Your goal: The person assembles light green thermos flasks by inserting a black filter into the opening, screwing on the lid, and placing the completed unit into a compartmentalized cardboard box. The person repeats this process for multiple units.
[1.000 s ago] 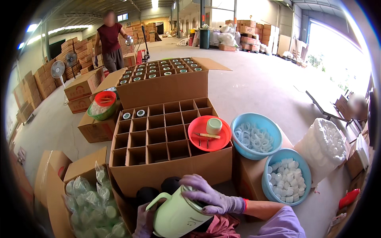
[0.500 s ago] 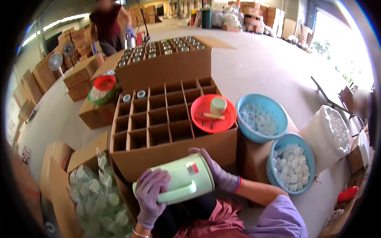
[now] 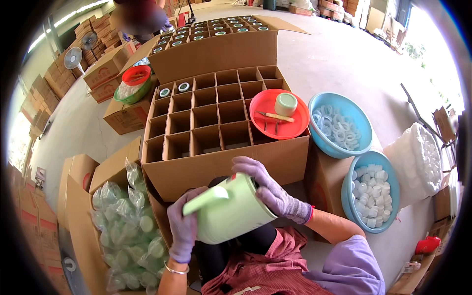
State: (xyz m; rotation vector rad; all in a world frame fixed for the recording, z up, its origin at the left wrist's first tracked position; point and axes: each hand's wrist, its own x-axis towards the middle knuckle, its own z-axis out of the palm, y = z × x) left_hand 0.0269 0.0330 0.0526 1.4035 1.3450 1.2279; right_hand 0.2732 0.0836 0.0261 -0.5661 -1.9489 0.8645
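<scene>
A pale green jug (image 3: 231,211) with a handle is held tilted over my lap, in front of a large divided cardboard box (image 3: 223,162). My gloved left hand (image 3: 183,223) grips its left end below the handle. Across the top and right end lies my gloved right hand (image 3: 268,189), its fingers bent over the jug. On the box's right corner rests a red basin (image 3: 261,129) with a green lid-like piece (image 3: 285,104) and a wooden-handled tool (image 3: 276,117) inside. Two round-topped items (image 3: 184,87) sit in the box's far left compartments.
At right stand a blue basin (image 3: 366,115) of clear rings, another (image 3: 347,196) of white caps, and a white sack (image 3: 418,147). At left is an open carton with bagged green parts (image 3: 130,236). Behind, a filled divided box (image 3: 216,54) stands near a co-worker (image 3: 140,19).
The jug has been turned, so its handle now faces up and left. My right hand has shifted over its top. My view has tipped downward.
</scene>
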